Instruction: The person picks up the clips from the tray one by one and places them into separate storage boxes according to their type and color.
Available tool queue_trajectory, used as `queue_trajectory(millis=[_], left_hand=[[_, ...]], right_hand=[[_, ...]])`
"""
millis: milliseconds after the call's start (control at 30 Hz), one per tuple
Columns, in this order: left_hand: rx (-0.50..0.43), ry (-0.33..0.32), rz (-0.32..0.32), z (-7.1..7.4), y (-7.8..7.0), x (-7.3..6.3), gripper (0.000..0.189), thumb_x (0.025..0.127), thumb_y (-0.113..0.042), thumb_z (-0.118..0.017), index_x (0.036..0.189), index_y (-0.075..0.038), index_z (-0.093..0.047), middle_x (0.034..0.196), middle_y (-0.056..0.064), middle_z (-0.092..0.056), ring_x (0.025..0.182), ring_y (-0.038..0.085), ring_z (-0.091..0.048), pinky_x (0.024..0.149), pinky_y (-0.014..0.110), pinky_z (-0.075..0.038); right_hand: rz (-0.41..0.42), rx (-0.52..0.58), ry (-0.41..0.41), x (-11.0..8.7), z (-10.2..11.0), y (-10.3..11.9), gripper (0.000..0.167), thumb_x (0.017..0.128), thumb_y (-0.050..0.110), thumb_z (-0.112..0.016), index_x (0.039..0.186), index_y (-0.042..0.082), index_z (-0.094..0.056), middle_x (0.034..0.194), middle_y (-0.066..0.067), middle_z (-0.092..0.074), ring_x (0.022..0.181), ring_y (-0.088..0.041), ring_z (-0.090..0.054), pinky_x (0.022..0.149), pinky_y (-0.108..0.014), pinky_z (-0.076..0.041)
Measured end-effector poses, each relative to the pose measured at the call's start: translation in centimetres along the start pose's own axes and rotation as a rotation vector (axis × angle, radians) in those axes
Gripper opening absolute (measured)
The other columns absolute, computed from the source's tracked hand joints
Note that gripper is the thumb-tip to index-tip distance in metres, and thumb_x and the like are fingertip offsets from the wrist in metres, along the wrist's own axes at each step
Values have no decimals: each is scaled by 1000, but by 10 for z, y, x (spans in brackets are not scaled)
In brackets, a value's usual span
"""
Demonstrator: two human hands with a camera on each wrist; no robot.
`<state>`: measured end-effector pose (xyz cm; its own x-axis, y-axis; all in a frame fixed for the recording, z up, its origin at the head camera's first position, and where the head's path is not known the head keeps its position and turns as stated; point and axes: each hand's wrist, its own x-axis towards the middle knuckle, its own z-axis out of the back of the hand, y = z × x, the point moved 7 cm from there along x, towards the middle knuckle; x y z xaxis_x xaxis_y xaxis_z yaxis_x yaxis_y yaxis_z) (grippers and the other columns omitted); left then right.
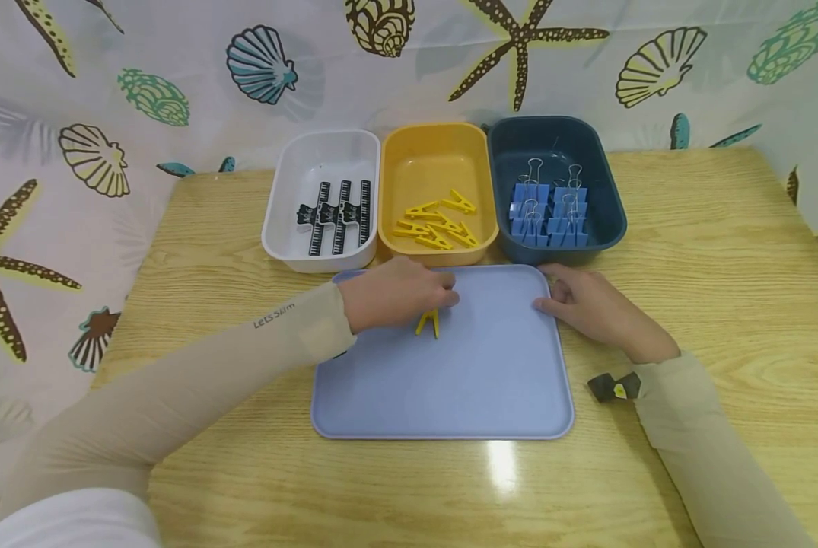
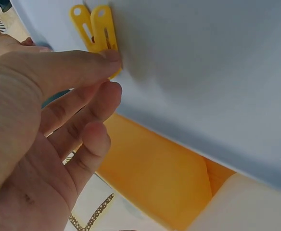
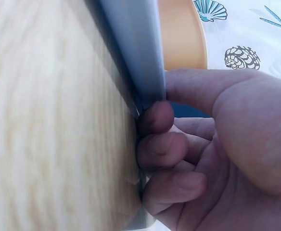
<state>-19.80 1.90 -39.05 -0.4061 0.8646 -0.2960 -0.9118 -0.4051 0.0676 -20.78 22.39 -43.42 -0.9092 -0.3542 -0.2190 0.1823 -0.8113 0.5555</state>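
My left hand (image 1: pixel 403 293) pinches a yellow clothespin (image 1: pixel 428 323) between thumb and fingers, above the upper part of the blue tray (image 1: pixel 463 380). In the left wrist view the two handle ends of the clothespin (image 2: pixel 102 26) stick out past the thumb, while its other end is partly hidden by the fingertips. At the tray's upper right corner is my right hand (image 1: pixel 590 304). The right wrist view shows its thumb on the inner side of the tray's rim (image 3: pixel 140 48) and its curled fingers against the outside and underside.
Behind the tray stand three bins side by side: a white one (image 1: pixel 292 160) with black-and-white clips (image 1: pixel 340 217), a yellow one (image 1: pixel 436 137) with several yellow clothespins (image 1: pixel 443 221), and a dark blue one (image 1: pixel 607 183) with blue binder clips (image 1: pixel 549 213). A shell-patterned cloth (image 1: pixel 436 84) hangs behind.
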Motion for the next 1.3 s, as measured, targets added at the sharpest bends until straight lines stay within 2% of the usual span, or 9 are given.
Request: queue_trajectory(millis=[267, 533, 800, 1033, 1300], left_hand=[[20, -10, -12, -7, -3, 2, 26, 95, -10, -59, 117, -22, -65, 101, -2, -59, 65, 12, -53, 60, 20, -47], [18, 5, -11, -7, -4, 2, 25, 95, -12, -61, 117, -21, -65, 100, -3, -60, 67, 11, -54, 62, 20, -47], [-20, 16, -5, -9, -5, 2, 26, 95, -10, -60, 118, -22, -65, 101, -3, -59, 68, 12, -54, 61, 20, -47], [-49, 35, -25, -10, -6, 2, 29, 93, -8, -62, 117, -23, -65, 103, -3, -60, 69, 12, -55, 62, 20, -47], [-78, 26, -29, -9, -9, 2, 25, 93, -11, -62, 115, -22, -67, 102, -4, -62, 70, 12, -55, 62, 21, -48]], right_hand=[[4, 2, -4, 0, 0, 0, 45, 94, 21, -61, 134, 4, -50, 71, -4, -54, 64, -17, -49, 57, -27, -39], [-3, 1, 4, -1, 0, 1, 46, 94, 22, -61, 135, 4, -49, 73, -4, -55, 65, -17, -50, 58, -27, -39], [1, 2, 2, 0, 0, 1, 47, 94, 22, -61, 135, 2, -49, 73, -4, -55, 65, -17, -50, 59, -28, -40], [3, 0, -3, 0, 0, 1, 46, 94, 22, -61, 134, 2, -49, 72, -4, -54, 65, -17, -49, 59, -28, -39], [-1, 0, 3, 0, 0, 2, 48, 94, 24, -61, 135, 2, -48, 72, -4, -53, 65, -17, -49, 58, -28, -39]])
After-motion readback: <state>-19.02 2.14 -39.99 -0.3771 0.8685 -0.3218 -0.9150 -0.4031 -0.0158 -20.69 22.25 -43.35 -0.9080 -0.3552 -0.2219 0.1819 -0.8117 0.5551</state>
